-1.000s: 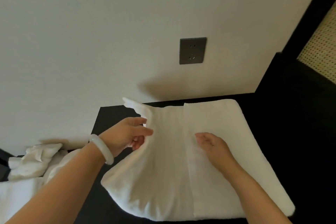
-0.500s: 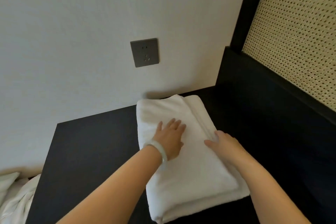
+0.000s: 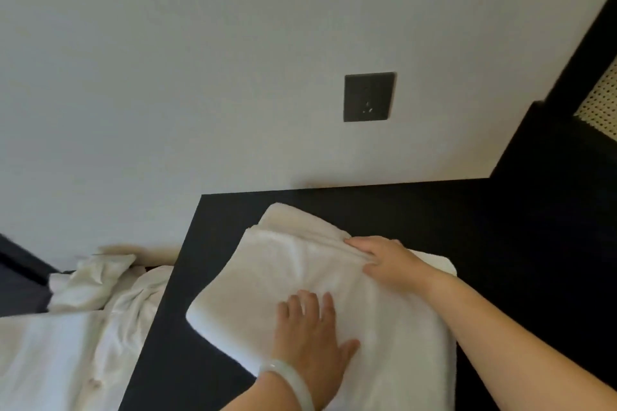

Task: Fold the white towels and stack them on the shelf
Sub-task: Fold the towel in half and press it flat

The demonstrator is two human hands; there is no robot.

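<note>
Since the crumpled heap of white linen [image 3: 100, 304] off on the left looks unfolded, I'd guess this job is nowhere near finished, though I can't tell if that heap is all towels. Right beside it the black top [image 3: 207, 277] starts, with a sharp left edge running near to far and a strip of bare surface between that edge and the folded towel [image 3: 283, 264]. The towel lies angled on the top, a few layers thick, with its rounded fold toward the left. The left hand [image 3: 310, 340], pale bangle [image 3: 293, 380] on the wrist, lies flat on the near part of the towel, fingers straight and spread, pressing down and gripping nothing. The right hand [image 3: 387, 260] sits at the towel's far right edge where the layers show, and honestly I can't tell if it's pinching them or only smoothing. So one towel looks basically folded, no stack yet, and I can't say if this top is the shelf. Beyond the towel there's bare black room up to the wall with its dark socket [image 3: 369, 97]. There's more open top on the right before the black frame [image 3: 567, 143] and cane panel [image 3: 601, 103], so sliding the towel far or right looks easy. The left drop-off is the one to watch.
</note>
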